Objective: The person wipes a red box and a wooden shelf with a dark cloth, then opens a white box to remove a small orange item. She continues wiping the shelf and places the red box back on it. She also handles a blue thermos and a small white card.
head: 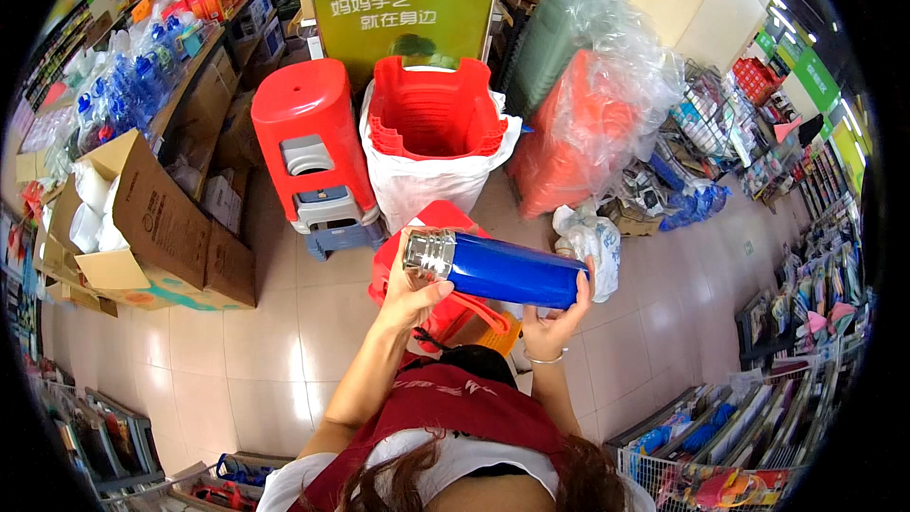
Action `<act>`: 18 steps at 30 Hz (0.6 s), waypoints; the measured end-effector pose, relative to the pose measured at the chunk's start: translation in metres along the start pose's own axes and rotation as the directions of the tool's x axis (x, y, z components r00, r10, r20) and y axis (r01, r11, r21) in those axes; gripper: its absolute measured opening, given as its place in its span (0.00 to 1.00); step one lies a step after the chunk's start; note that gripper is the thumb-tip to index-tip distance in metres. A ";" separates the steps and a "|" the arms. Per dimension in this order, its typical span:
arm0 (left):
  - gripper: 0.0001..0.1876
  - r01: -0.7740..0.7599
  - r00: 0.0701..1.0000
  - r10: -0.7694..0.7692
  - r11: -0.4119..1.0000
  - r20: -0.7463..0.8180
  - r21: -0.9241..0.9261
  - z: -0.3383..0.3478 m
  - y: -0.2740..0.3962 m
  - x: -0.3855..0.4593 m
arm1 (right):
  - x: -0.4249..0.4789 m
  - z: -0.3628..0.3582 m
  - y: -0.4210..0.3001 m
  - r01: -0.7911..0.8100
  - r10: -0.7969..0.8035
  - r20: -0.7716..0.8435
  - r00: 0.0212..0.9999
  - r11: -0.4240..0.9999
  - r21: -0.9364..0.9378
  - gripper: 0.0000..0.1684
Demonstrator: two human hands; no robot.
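Observation:
A blue vacuum flask [517, 272] with a shiny silver screw cap [429, 254] lies almost level in both hands before my chest. My left hand [407, 295] grips it at the cap end, thumb against the lower side of the neck. At the base end, my right hand [558, 320] holds it with the fingers around the bottom edge. Below the flask is a red object [387, 267] with a red strap [487, 313], partly hidden by the flask and my left hand. An orange piece [503, 334] shows beside the strap.
Stacked plastic stools [302, 96] and a white sack [419, 181] of nested red stools [434, 110] stand ahead. An open cardboard box [167, 210] is at left. Plastic-wrapped red goods [569, 135] and a white plastic bag [604, 249] stand right. Wire baskets [643, 473] flank me.

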State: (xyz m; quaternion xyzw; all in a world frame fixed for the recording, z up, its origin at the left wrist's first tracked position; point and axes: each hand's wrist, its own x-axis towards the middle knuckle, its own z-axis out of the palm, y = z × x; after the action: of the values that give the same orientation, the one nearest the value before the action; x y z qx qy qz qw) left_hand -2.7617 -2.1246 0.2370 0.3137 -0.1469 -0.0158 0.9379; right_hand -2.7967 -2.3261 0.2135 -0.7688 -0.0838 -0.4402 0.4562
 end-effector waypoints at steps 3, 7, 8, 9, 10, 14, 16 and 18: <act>0.36 -0.031 0.999 0.029 0.996 0.024 0.087 -0.006 0.004 -0.004 | -0.001 0.007 -0.013 -0.243 0.235 0.067 0.970 0.954 0.173 0.43; 0.37 -0.049 0.999 0.049 0.993 0.008 0.105 -0.001 0.009 -0.004 | -0.002 -0.001 -0.005 -0.039 0.047 0.087 0.995 0.994 -0.098 0.41; 0.37 -0.042 0.999 0.043 0.995 -0.014 0.088 0.001 0.009 -0.004 | -0.004 -0.002 -0.003 0.047 -0.037 0.067 0.997 0.987 -0.152 0.40; 0.37 -0.031 0.998 0.034 0.997 -0.053 0.068 -0.002 0.006 -0.005 | -0.003 0.000 -0.004 0.124 -0.122 0.026 0.992 0.980 -0.154 0.40; 0.36 -0.021 0.995 0.025 0.999 -0.092 0.047 -0.007 0.002 -0.006 | 0.000 0.003 -0.006 0.201 -0.206 -0.016 0.978 0.967 -0.159 0.41; 0.31 -0.008 0.989 -0.021 0.982 -0.149 -0.190 -0.005 -0.002 -0.010 | -0.002 0.003 0.001 0.401 -0.415 -0.060 0.908 0.901 -0.166 0.39; 0.28 -0.024 0.988 -0.016 0.965 -0.151 -0.260 -0.005 -0.001 -0.010 | -0.002 0.003 -0.002 0.415 -0.428 -0.045 0.902 0.893 -0.173 0.40; 0.28 -0.041 0.986 0.016 0.989 -0.167 -0.145 -0.005 0.002 -0.012 | 0.001 0.001 -0.010 0.323 -0.328 0.001 0.945 0.930 -0.177 0.41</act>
State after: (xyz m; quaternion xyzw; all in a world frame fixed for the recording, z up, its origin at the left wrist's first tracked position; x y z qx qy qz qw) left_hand -2.7716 -2.1190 0.2312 0.2415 -0.0718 0.0129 0.9677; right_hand -2.8009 -2.3199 0.2205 -0.7750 -0.1645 -0.5261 0.3089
